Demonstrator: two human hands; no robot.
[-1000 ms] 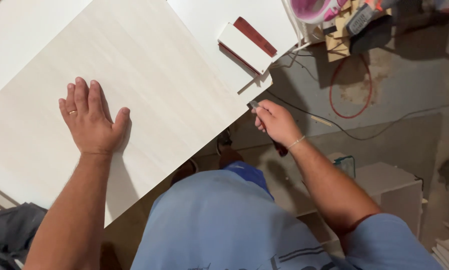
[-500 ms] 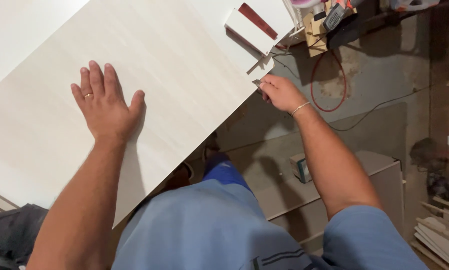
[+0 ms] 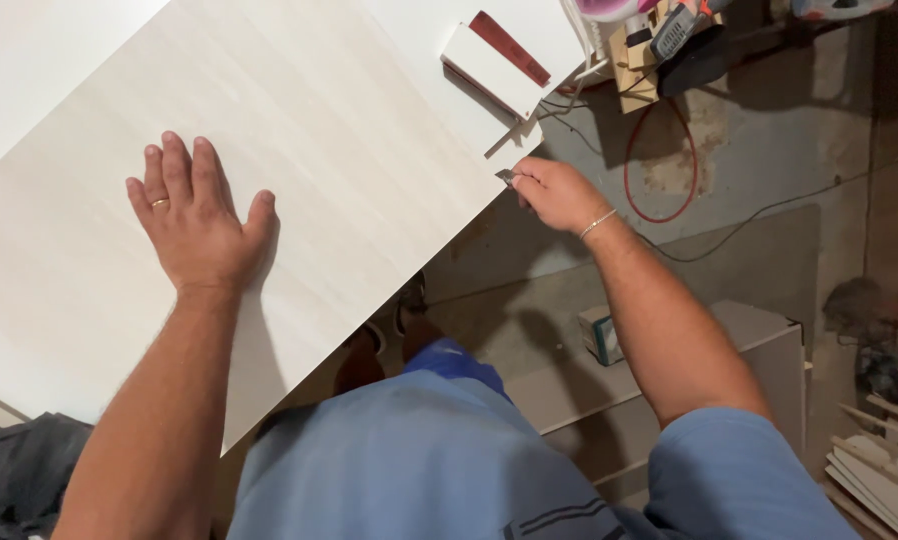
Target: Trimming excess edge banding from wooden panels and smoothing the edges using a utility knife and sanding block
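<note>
A large pale wood-grain panel [image 3: 349, 130] lies on the bench and fills the upper left of the head view. My left hand [image 3: 197, 215] rests flat on it, fingers spread, a ring on one finger. My right hand [image 3: 554, 192] is closed around a small tool whose dark metal tip [image 3: 507, 177] touches the panel's right edge near its far corner. Most of that tool is hidden inside the fist. A thin bracelet circles my right wrist.
A small white board piece with a dark red edge [image 3: 499, 55] lies on the panel's far end. On the concrete floor are a red cable loop [image 3: 659, 150], a power tool [image 3: 684, 30], a pale cabinet box [image 3: 769, 345] and stacked wood strips [image 3: 884, 465].
My right hand has moved along the panel's edge towards its far corner. My left hand has stayed flat on the panel while the view shifted.
</note>
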